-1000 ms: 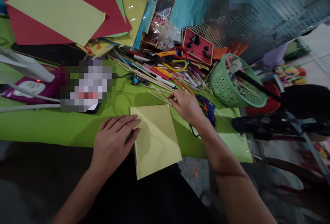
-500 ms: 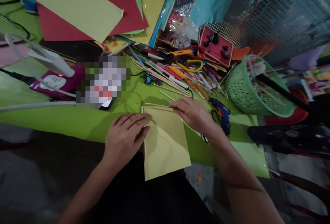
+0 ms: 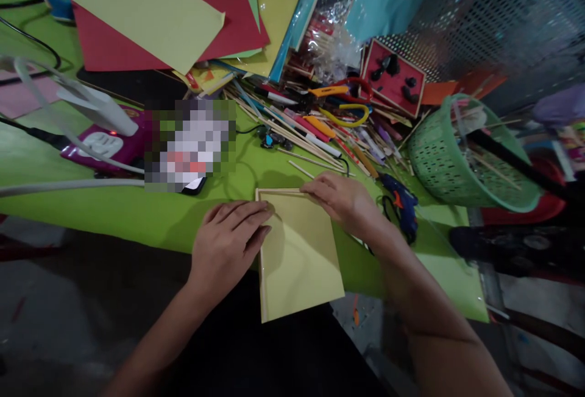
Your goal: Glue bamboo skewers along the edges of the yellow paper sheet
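A pale yellow card (image 3: 301, 257) lies at the table's front edge, its lower part jutting past it. A thin stick runs down its left edge. Along the top edge lies another thin wooden stick (image 3: 281, 192), its right end pinched between the closed fingers of my right hand (image 3: 340, 202). My left hand (image 3: 231, 235) grips the card's left edge near the upper corner, fingers together over it and thumb lower down. The undersides of both hands' fingers are hidden.
A blue glue gun (image 3: 402, 205) lies right of my right hand, near a green basket (image 3: 450, 153). Behind are scissors (image 3: 347, 115), pens and loose sticks. A purple power strip (image 3: 105, 144) and a blurred-out phone (image 3: 192, 147) sit left; coloured paper (image 3: 150, 13) is stacked behind.
The stick in my right hand has come down against the card's top edge; its left end now meets the corner. My left hand keeps its place on the card. The view has shifted slightly.
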Available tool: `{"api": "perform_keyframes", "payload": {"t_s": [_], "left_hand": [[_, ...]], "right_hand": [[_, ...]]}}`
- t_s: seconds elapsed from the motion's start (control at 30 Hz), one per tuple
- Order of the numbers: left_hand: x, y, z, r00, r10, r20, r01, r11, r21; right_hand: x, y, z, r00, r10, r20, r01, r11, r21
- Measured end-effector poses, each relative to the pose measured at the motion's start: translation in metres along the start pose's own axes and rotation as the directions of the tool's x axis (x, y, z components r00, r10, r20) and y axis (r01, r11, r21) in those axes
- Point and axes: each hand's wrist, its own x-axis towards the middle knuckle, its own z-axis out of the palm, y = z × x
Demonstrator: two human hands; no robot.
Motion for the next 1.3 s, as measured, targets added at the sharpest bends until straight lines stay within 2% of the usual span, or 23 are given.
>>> {"api": "perform_keyframes", "payload": {"t_s": [0.3,0.5,0.67,0.77,1.07,1.17,1.3], "left_hand": [[0.006,-0.003,-0.005,0.999,0.023,0.046,-0.023,1.0,0.003],[0.009,-0.004,-0.002,0.995,0.026,0.093,-0.032,0.998,0.062],[0.008,-0.006,0.001,0.995,0.011,0.097,-0.017,0.998,0.061],[0.007,-0.007,0.001,0.995,0.022,0.101,-0.03,0.997,0.073],[0.006,-0.009,0.004,0.994,0.008,0.105,-0.017,0.996,0.088],[0.006,-0.009,0.004,0.995,-0.005,0.102,-0.003,0.997,0.08],[0.006,-0.009,0.004,0.993,0.008,0.114,-0.019,0.995,0.099]], "right_hand": [[0.003,0.0,0.002,1.0,0.021,0.017,-0.02,0.999,-0.048],[0.005,0.002,0.006,0.998,0.053,0.021,-0.052,0.998,-0.038],[0.007,0.003,0.013,0.998,0.067,0.008,-0.066,0.996,-0.054],[0.006,0.005,0.01,0.995,0.1,-0.014,-0.101,0.994,-0.041],[-0.024,0.012,-0.026,0.954,0.25,-0.167,-0.224,0.961,0.161],[-0.036,0.01,-0.023,0.959,0.242,-0.149,-0.218,0.962,0.162],[-0.042,0.007,-0.007,0.971,0.187,-0.146,-0.173,0.98,0.1]]}}
